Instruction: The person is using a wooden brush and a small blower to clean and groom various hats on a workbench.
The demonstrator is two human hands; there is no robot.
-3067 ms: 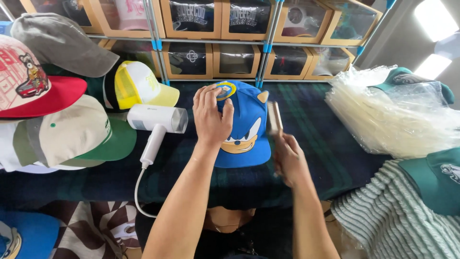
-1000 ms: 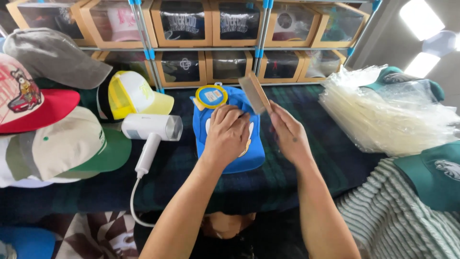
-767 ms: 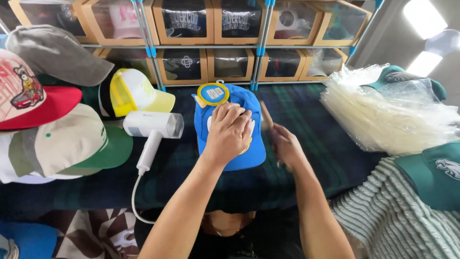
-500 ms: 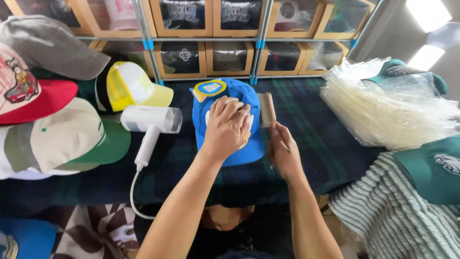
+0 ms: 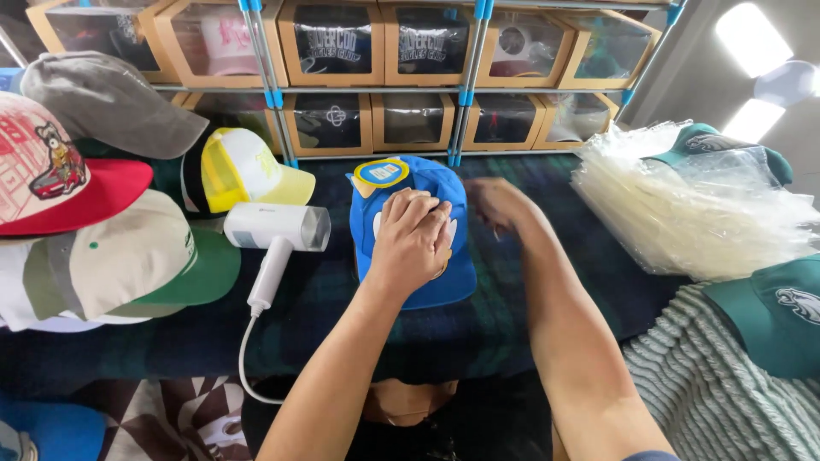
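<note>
A: What is the blue cap (image 5: 418, 230) made of?

B: Matt woven cloth, with a glossy sticker (image 5: 381, 172) on its brim. It lies on a dark plaid cloth (image 5: 504, 316), soft and dull.

A: And the white handheld appliance (image 5: 275, 237)?

B: Smooth plastic, slightly shiny, with a rubbery white cord (image 5: 245, 363).

A: What is around it?

B: A yellow cap (image 5: 242, 167) with coarse mesh, a grey cap (image 5: 107, 98) of faded cotton, and a stack of clear bags (image 5: 683, 205), glossy crinkled plastic film. Behind, boxes (image 5: 333, 43) look like wood or cardboard, with clear shiny fronts, on blue metal poles (image 5: 472, 77).
</note>
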